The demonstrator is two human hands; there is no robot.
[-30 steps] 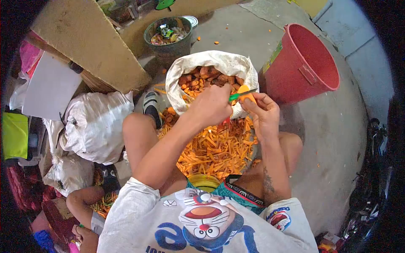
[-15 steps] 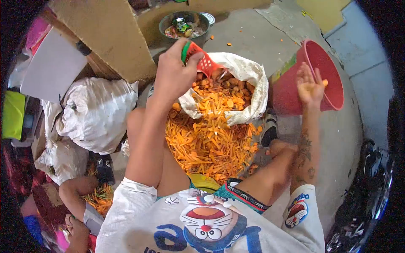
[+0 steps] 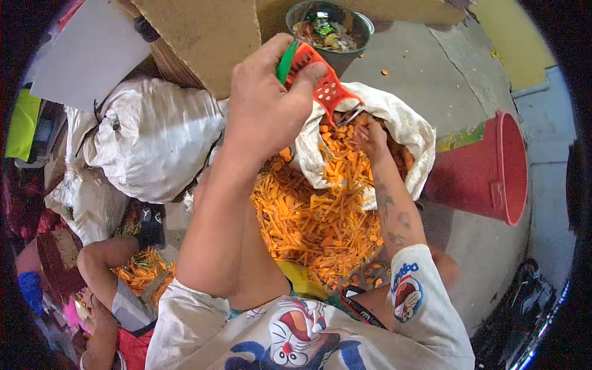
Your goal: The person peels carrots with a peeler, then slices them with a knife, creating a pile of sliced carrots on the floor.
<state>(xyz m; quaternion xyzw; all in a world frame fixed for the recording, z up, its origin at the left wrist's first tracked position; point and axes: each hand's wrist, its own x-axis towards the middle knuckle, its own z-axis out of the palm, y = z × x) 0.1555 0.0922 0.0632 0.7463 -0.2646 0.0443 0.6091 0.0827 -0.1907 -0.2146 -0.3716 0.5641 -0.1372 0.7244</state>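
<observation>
My left hand (image 3: 268, 102) is closed around a red and green peeler (image 3: 330, 92), with a row of small holes along its body and a metal blade at its lower end. The blade hangs over an open white sack (image 3: 416, 139). Inside that sack are orange root pieces with brownish skin (image 3: 336, 157). My right hand (image 3: 370, 134) reaches into the sack just beside the blade, its fingers curled among the roots and partly hidden. Between my legs lies a large heap of orange peelings and strips (image 3: 314, 231), spilling from the sack's mouth.
To the right a red bucket (image 3: 475, 166) lies tilted on its side. At the back stands a dark basin (image 3: 330, 46) of scraps. Full white sacks (image 3: 154, 142) are on the left, near another person's leg (image 3: 102, 265) and a smaller pile of orange strips (image 3: 145, 271).
My right hand has moved from beside the red bucket, where it was spread, down into the white sack. The view has shifted; my left hand still holds the peeler above the sack.
</observation>
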